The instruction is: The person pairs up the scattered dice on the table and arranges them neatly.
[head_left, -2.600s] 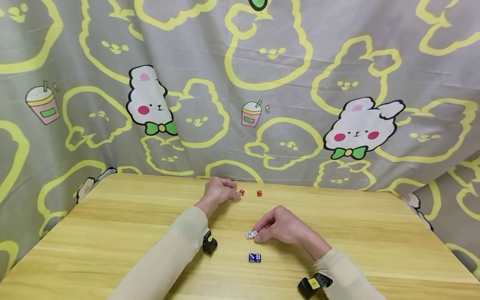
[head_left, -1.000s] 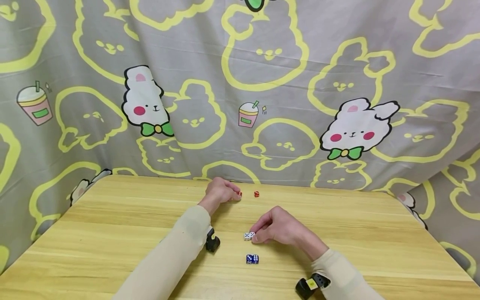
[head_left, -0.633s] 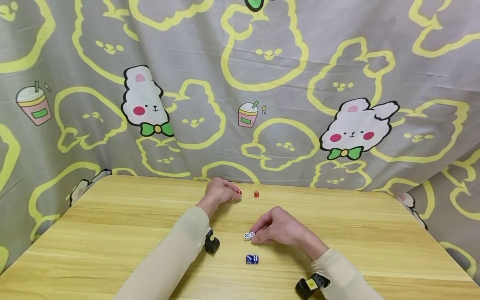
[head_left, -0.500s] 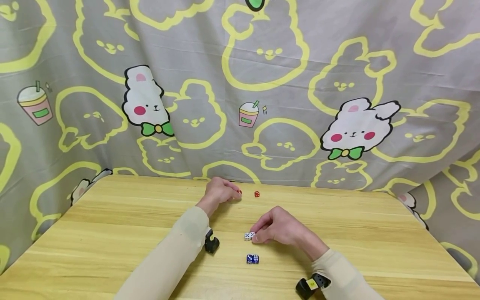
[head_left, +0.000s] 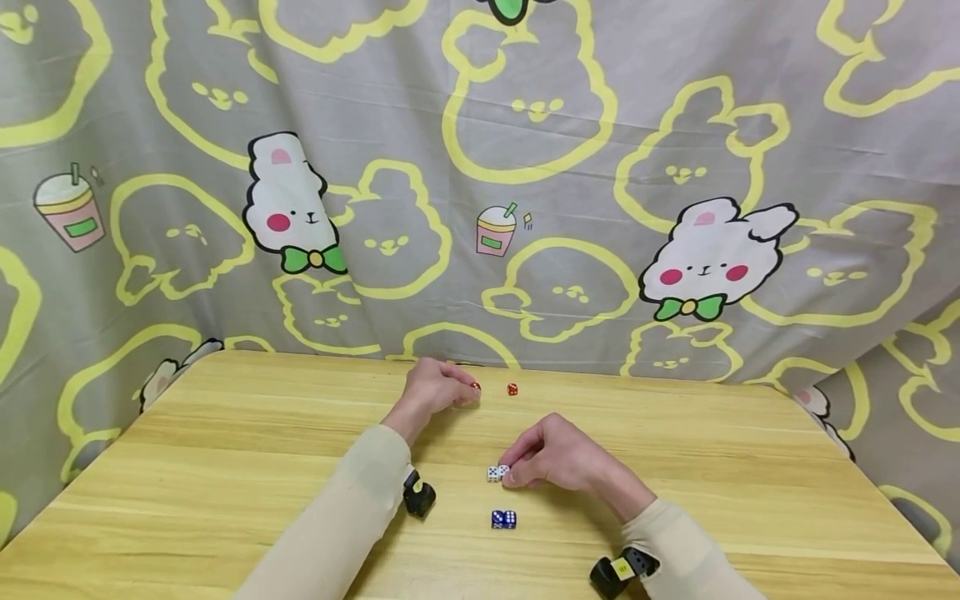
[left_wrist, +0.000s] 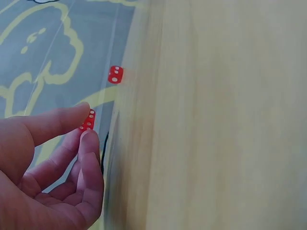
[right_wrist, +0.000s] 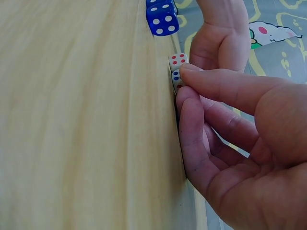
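At the far side of the table, my left hand (head_left: 432, 390) pinches a red die (left_wrist: 88, 120) between thumb and index finger. Whether that die touches the wood I cannot tell. A second red die (head_left: 512, 389) sits a short gap to its right. Nearer to me, my right hand (head_left: 566, 454) holds a white die (head_left: 504, 472) between thumb and fingertip. Its left side meets another white die (head_left: 492, 474), and the two stand in a row on the table. My fingers partly cover the held white die in the right wrist view.
Two blue dice (head_left: 504, 520) lie side by side in front of the white pair. The wooden table (head_left: 262, 475) ends at the back against a grey cloth (head_left: 420, 108) with yellow cartoon outlines. Black wrist cameras sit on both wrists, the right one (head_left: 611, 577) low over the table.
My left fingers, beside the red die at first, have closed on it, and the hand has since edged slightly left with it. The right hand still holds the white die in the same place.
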Demonstrator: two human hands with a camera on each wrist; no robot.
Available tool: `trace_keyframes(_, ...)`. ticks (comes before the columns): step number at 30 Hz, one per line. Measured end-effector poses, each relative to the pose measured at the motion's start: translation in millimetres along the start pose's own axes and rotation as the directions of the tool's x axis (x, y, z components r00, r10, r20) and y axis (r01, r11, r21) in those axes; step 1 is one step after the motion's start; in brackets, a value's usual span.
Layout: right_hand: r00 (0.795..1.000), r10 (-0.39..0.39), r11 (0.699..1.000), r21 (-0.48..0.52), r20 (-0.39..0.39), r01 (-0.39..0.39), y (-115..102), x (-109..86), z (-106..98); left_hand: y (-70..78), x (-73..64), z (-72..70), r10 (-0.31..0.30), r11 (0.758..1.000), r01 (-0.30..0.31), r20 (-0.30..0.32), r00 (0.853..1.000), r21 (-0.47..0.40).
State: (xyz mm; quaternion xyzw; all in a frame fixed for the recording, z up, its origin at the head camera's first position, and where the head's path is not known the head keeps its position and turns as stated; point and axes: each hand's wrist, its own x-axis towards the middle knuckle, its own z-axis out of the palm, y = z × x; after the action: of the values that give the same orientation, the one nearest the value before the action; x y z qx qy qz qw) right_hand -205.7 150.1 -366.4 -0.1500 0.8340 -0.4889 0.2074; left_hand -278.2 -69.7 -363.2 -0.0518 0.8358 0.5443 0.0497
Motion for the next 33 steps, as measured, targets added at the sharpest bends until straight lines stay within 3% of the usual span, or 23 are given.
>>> trace_keyframes(7,1.000,-0.001,1.000,-0.008,-0.006,0.001,0.8,-0.1,-0.3,-0.3,-5.7,1.9,-0.006,0.997,0.007,0.008,1.000,-0.081)
trace_keyframes(14,1.000,0.000,1.000,-0.010,-0.003,0.000,0.3,-0.7,-1.1,-1.1,-11.5,3.0,0.009,0.998,-0.008,0.016,1.000,-0.056)
trace_keyframes(33,1.000,0.018,0.999,-0.032,-0.011,-0.018,0.2,0.4,-1.3,-3.5,-29.8,6.2,0.014,0.999,-0.010,0.112,0.994,-0.037)
